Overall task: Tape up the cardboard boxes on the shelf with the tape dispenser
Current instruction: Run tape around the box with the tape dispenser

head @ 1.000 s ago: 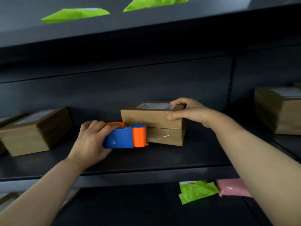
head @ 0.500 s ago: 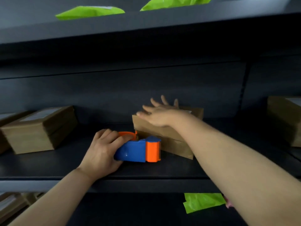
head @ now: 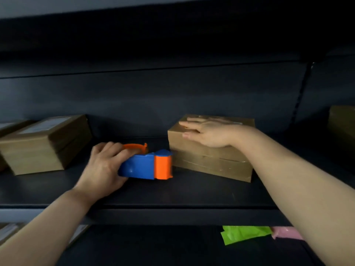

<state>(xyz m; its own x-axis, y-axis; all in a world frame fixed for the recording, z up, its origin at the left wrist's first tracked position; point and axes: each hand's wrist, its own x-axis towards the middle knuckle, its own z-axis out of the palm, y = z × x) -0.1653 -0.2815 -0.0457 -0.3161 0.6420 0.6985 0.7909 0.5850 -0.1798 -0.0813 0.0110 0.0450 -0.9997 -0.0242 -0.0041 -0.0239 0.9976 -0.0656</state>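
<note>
Head view: a dark shelf (head: pixel 172 192) carries a stack of 2 cardboard boxes (head: pixel 211 164) right of the middle. The right hand (head: pixel 207 132) lies flat on top of the stack, its fingers (head: pixel 189 124) straight, close together and pointing left. Just left of the stack, a blue and orange tape dispenser (head: pixel 146 167) sits on the shelf, its orange end against the lower box's left side. The left hand (head: pixel 103 166) grips the dispenser's blue rear, fingers curled over it. Another brown box (head: pixel 44 144) stands at the far left and 1 more (head: pixel 342 121) at the right edge. On the lower shelf lie a green bag (head: pixel 244 234) and a pink bag (head: pixel 286 232), touching.
</note>
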